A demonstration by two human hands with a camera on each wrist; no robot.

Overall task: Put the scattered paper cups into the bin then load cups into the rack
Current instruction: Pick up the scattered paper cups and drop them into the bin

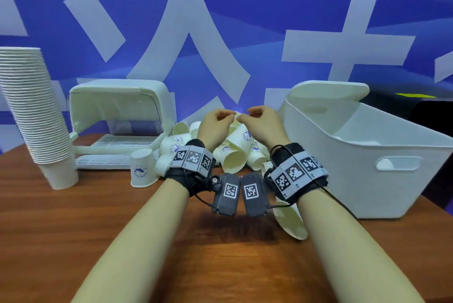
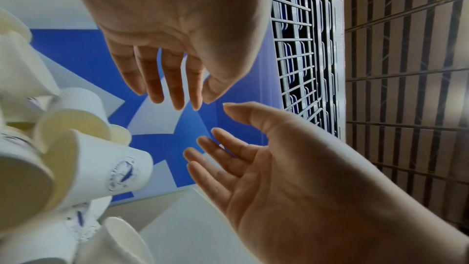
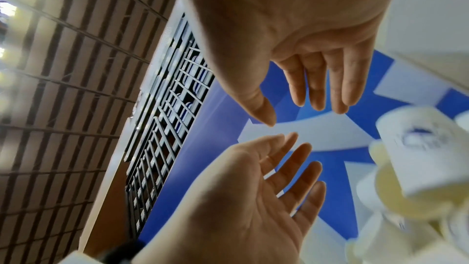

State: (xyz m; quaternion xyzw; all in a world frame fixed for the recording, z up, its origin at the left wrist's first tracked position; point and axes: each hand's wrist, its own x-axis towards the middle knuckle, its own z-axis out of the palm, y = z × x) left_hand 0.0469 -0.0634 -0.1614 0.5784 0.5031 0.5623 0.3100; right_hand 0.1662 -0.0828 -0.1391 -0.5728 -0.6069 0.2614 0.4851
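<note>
Head view shows left hand (image 1: 215,126) and right hand (image 1: 262,123), loosely spread and empty, poised above scattered paper cups (image 1: 230,153) beneath them, seemingly to scoop.

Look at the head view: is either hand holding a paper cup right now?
No. The left hand and right hand hover with relaxed fingers above the scattered cups, gripping nothing.

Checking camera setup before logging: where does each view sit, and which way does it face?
Head: above, facing forward-down at table, paper cups, rack, bin; both forearms, left hand, right hand.
Left wrist: looks along left hand, forward and up; right hand opposite, paper cups.
Right wrist: mirrored.
Shared: both open hands, paper cups, blue wall.
</note>
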